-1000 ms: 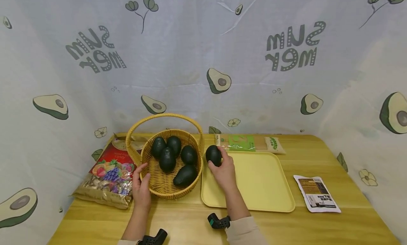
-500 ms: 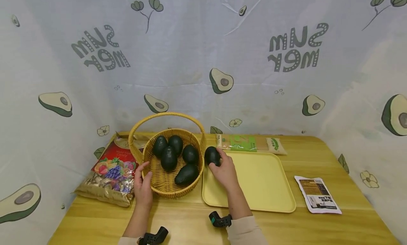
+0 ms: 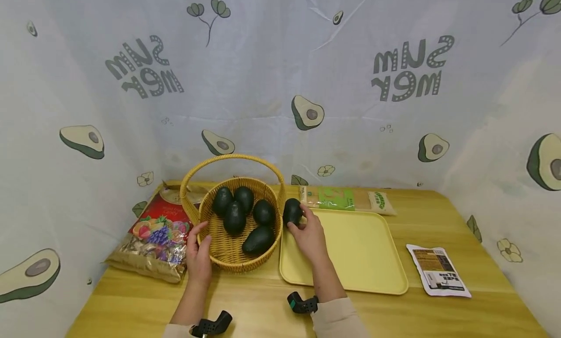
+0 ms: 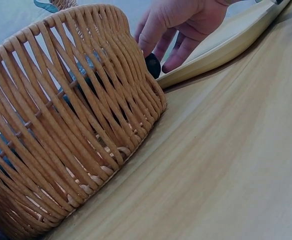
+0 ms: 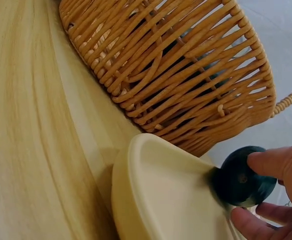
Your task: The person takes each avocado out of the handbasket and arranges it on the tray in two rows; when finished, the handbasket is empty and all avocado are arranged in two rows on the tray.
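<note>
A yellow wicker basket (image 3: 234,267) with a tall arched handle stands left of centre, several dark green avocados (image 3: 234,218) lying inside. My left hand (image 3: 199,260) holds its left side, thumb and index finger at the rim; the left wrist view hides nearly all of this hand. With thumb and fingers, my right hand (image 3: 310,238) pinches another avocado (image 3: 292,212) between the basket and the yellow tray (image 3: 350,250). The right wrist view has this avocado (image 5: 243,177) at the tray's far end, its rounded end toward the camera, beside the basket wall (image 5: 186,75).
A red and gold candy bag (image 3: 159,231) lies against the basket's left. Behind the tray is a long clear and green packet (image 3: 346,198). A small white and brown pouch (image 3: 438,270) lies to the right on the wooden table (image 3: 258,313). A printed curtain (image 3: 263,75) hangs behind.
The avocado in my right hand has turned and stands more upright in the grip. My hands otherwise keep their places; the whole head view has shifted slightly.
</note>
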`<state>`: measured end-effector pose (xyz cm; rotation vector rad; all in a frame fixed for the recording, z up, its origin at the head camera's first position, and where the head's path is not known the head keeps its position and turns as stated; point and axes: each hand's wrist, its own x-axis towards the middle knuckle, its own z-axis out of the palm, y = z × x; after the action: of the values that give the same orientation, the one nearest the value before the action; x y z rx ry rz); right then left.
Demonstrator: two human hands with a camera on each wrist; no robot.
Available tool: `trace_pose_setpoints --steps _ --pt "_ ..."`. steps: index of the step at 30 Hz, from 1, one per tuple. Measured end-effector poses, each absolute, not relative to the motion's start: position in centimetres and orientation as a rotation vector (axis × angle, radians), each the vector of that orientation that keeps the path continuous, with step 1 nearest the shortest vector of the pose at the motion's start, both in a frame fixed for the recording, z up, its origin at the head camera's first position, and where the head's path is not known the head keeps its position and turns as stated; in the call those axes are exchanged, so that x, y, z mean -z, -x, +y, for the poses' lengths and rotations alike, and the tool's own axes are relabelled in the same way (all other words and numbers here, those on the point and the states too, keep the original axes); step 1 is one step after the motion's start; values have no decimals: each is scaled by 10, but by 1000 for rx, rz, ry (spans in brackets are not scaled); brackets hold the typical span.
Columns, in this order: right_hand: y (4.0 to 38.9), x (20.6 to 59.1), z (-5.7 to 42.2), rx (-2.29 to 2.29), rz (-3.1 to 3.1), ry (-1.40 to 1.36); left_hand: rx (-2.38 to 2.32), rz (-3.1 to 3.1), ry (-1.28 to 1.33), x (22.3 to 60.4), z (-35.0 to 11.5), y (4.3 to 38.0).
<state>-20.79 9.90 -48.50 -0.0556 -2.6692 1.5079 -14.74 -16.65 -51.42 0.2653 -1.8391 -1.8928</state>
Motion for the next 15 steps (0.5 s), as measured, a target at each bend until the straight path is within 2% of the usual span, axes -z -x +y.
trace_pose_setpoints --steps 15 --pt "211 488 104 -1521 -2666 48 1906 -1851 -273 512 -167 148"
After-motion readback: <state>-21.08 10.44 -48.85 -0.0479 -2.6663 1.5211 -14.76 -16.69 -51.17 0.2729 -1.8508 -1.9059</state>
